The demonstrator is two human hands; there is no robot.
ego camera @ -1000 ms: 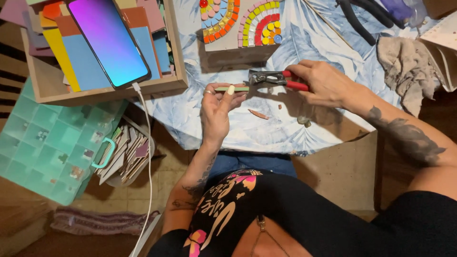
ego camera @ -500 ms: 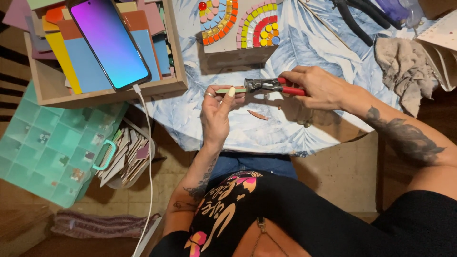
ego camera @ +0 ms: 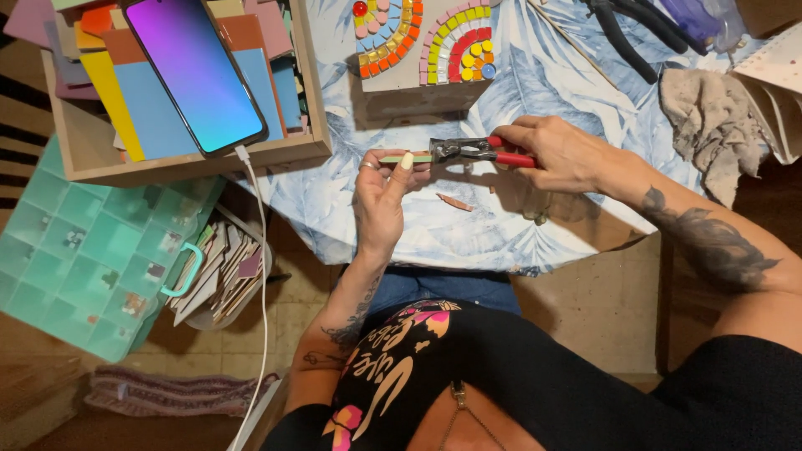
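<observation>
My left hand (ego camera: pixel 383 190) pinches a thin pale-green tile strip (ego camera: pixel 399 157) over a table covered with a blue leaf-print cloth (ego camera: pixel 535 83). My right hand (ego camera: pixel 561 152) grips red-handled tile nippers (ego camera: pixel 469 150), whose metal jaws meet the right end of the strip. A small brown tile shard (ego camera: pixel 455 202) lies on the cloth just below the tool. Behind the hands stands a mosaic board (ego camera: pixel 422 42) with curved rows of coloured round and square pieces.
A wooden tray (ego camera: pixel 192 163) at left holds coloured tile sheets and a phone (ego camera: pixel 196 71) with a white cable. A teal compartment box (ego camera: pixel 79 250) and a tub of tile scraps (ego camera: pixel 221 276) sit lower left. A grey rag (ego camera: pixel 714 113) and black-handled tools (ego camera: pixel 631 29) lie upper right.
Both hands drifted slightly left and lower while the nipper jaws closed in on the end of the green strip. The shard on the cloth has stayed put.
</observation>
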